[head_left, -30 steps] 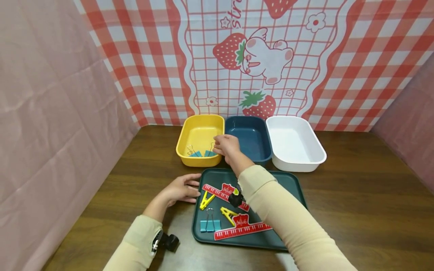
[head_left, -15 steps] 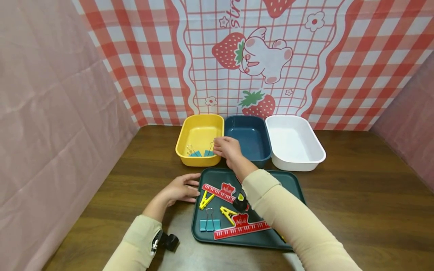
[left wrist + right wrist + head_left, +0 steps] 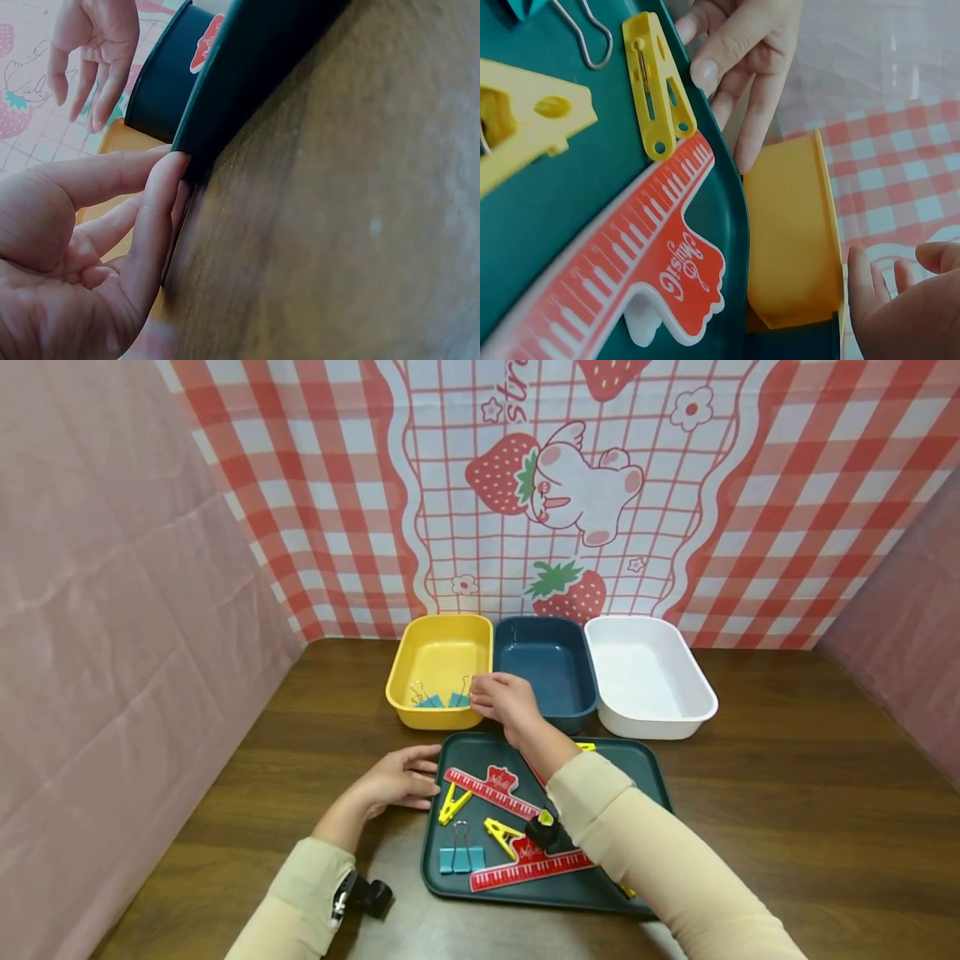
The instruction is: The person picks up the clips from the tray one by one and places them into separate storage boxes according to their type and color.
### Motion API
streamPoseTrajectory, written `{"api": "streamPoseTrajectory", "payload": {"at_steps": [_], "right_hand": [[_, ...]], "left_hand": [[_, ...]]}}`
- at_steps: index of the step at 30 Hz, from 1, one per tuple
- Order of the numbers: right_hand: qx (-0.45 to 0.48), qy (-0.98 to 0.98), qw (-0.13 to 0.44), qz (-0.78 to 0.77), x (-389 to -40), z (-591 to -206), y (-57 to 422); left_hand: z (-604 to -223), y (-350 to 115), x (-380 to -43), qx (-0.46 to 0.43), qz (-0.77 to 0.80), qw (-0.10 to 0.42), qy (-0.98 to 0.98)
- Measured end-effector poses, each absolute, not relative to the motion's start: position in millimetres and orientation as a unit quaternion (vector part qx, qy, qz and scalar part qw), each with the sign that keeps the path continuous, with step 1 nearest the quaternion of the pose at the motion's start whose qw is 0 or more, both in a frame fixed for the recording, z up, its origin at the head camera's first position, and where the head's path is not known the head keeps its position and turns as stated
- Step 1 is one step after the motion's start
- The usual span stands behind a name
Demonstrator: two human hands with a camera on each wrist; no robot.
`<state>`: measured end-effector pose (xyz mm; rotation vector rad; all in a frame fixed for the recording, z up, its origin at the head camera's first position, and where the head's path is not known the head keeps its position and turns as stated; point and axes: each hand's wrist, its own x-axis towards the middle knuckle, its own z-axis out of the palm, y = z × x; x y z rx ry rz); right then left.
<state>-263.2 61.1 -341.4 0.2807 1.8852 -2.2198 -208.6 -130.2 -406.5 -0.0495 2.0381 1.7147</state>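
My right hand hovers over the near right corner of the yellow bin, fingers bent loosely downward and holding nothing. Inside the bin lie two teal binder clips, one partly behind the fingertips. My left hand rests at the left rim of the dark green tray, relaxed fingers touching its edge. On the tray are a teal binder clip, yellow clothespins and red piano-key music clips. My right forearm hides part of the tray.
A dark blue bin and a white bin stand in a row beside the yellow one. Behind them hangs a checked strawberry cloth. Pink cloth borders the left side of the wooden table.
My right hand has drawn slightly back toward the tray from above the yellow bin, uncovering more of its near right corner. My left hand stays at the tray.
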Motion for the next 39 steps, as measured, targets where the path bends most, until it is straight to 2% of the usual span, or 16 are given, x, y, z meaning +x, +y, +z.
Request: {"api": "streamPoseTrajectory", "payload": {"at_steps": [39], "right_hand": [[-0.005,0.664,0.139,-0.735,-189.3,-353.3,74.9]], "left_hand": [[-408.0,-129.1,-204.6,-0.007,0.624,0.234,0.746]]}}
